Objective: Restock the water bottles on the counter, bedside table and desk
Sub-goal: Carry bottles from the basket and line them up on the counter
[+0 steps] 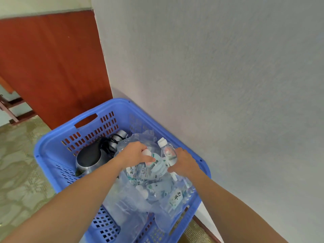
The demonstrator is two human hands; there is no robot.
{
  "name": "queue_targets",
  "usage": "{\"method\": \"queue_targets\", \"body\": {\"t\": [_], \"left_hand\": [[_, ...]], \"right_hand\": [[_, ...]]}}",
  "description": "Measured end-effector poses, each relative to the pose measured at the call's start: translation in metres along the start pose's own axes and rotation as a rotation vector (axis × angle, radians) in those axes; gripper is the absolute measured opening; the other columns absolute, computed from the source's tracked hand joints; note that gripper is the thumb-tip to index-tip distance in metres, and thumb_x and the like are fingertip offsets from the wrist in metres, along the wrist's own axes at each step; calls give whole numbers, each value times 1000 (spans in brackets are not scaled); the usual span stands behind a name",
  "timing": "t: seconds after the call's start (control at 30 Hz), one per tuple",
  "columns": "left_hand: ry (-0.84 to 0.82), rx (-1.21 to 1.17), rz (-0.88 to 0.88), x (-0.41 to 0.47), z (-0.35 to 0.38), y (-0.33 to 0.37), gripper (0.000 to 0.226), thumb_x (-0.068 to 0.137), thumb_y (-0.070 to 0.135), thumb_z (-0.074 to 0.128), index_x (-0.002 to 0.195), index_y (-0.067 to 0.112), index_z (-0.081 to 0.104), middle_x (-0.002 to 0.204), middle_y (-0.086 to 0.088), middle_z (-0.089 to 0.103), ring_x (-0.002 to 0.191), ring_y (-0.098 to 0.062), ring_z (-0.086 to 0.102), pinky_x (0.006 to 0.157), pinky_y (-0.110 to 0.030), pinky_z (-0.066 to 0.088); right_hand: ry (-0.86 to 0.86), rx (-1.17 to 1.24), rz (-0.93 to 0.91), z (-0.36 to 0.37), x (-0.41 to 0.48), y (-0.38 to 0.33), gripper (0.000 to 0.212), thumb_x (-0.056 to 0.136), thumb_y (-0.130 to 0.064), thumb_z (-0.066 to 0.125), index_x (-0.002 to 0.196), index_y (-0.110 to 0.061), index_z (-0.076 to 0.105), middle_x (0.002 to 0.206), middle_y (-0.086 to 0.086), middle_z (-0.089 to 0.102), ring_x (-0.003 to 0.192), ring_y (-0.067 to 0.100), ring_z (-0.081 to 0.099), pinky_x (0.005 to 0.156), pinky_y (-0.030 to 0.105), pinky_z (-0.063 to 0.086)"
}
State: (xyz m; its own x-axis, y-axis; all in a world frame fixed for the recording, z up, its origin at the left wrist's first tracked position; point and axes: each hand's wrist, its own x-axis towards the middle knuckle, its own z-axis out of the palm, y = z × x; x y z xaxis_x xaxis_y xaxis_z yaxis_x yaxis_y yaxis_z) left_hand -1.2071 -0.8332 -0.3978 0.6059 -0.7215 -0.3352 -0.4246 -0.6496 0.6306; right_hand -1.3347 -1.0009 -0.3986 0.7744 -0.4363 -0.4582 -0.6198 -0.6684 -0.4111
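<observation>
A blue plastic basket (52,149) with slotted walls and a handle cut-out stands on a beige patterned carpet (21,172). The basket's right side is close against a pale grey textured wall (210,67). A red-brown wooden panel (52,67) rises beyond the basket's far rim.

Both bare arms reach down into the right half of the basket. The left hand (135,153) has its fingers curled round the neck of a clear plastic water bottle with a white cap (157,166). This tilted bottle lies aslant, cap end toward the basket's far wall. The right hand (184,163) grips the lower part of a second small clear water bottle (169,154). This upright bottle stands near the basket's right wall, white cap uppermost, just beside the tilted bottle.

Beneath both hands, crumpled clear plastic wrap (126,204) fills the near right part of the basket. It holds more bottles lying on their sides, among them a labelled bottle (175,199) near the basket's near right corner.

In the basket's left half sits a dark grey rounded appliance with a silver rim (91,156). A tangled black cord (107,144) lies on its far side.
</observation>
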Motion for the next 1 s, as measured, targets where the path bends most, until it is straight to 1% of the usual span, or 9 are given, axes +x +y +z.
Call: {"method": "queue_targets", "body": {"t": [0.13,0.27,0.4,0.5,0.57,0.63,0.7,0.83,1.0], "left_hand": [[56,42,102,-1,-30,15,50,84,42,73,59,13,41,61,-3,35,53,-13,33,52,-29,25],[84,114,139,-1,-57,25,49,82,48,72,61,16,42,73,0,38,60,-12,37,54,-30,27],[112,163,219,-5,-84,35,50,82,52,70,61,18,39,73,1,37,60,-13,35,55,-30,26],[139,173,289,-7,-113,45,46,81,52,70,57,26,42,69,7,40,56,-7,39,53,-30,29],[127,195,329,-5,-134,52,44,80,53,70,59,20,51,71,3,49,57,-7,44,53,-31,33],[106,222,380,-2,-158,60,51,79,55,70,66,8,58,75,-6,55,63,-15,50,56,-34,37],[99,230,439,-2,-181,64,55,78,58,70,61,8,53,69,-7,51,63,-21,48,57,-37,37],[149,211,532,-12,-224,65,53,77,57,72,56,13,50,64,-6,48,57,-19,43,56,-33,33],[275,52,558,-39,-271,58,47,74,52,77,68,7,63,75,-11,55,62,-18,49,57,-34,37]], "right_hand": [[17,27,-35,-15,-7,-13,68,68,-27,82,122,-13,44,122,4,48,108,24,50,81,36,45],[47,86,-34,-35,-12,-36,73,67,-30,84,124,-15,41,119,4,46,111,27,51,81,36,45],[98,164,-24,-53,-22,-58,71,64,-28,85,116,-15,39,106,1,44,93,23,49,70,30,37],[168,240,-9,-67,-32,-77,66,66,-27,85,110,-18,37,105,2,46,89,22,49,65,30,36],[208,274,-5,-78,-39,-92,64,66,-26,85,106,-20,36,103,3,47,87,22,49,59,28,35],[266,296,-7,-90,-47,-110,63,67,-24,85,107,-20,37,102,3,47,87,21,48,56,23,32],[330,311,-21,-100,-54,-132,66,68,-24,85,117,-20,41,101,2,46,89,20,47,57,22,31],[446,357,-31,-115,-67,-177,75,70,-24,84,132,-20,41,107,2,47,96,21,47,70,28,36],[522,462,8,-127,-83,-237,70,67,-22,86,119,-17,40,112,4,53,101,25,55,80,37,49]]}}
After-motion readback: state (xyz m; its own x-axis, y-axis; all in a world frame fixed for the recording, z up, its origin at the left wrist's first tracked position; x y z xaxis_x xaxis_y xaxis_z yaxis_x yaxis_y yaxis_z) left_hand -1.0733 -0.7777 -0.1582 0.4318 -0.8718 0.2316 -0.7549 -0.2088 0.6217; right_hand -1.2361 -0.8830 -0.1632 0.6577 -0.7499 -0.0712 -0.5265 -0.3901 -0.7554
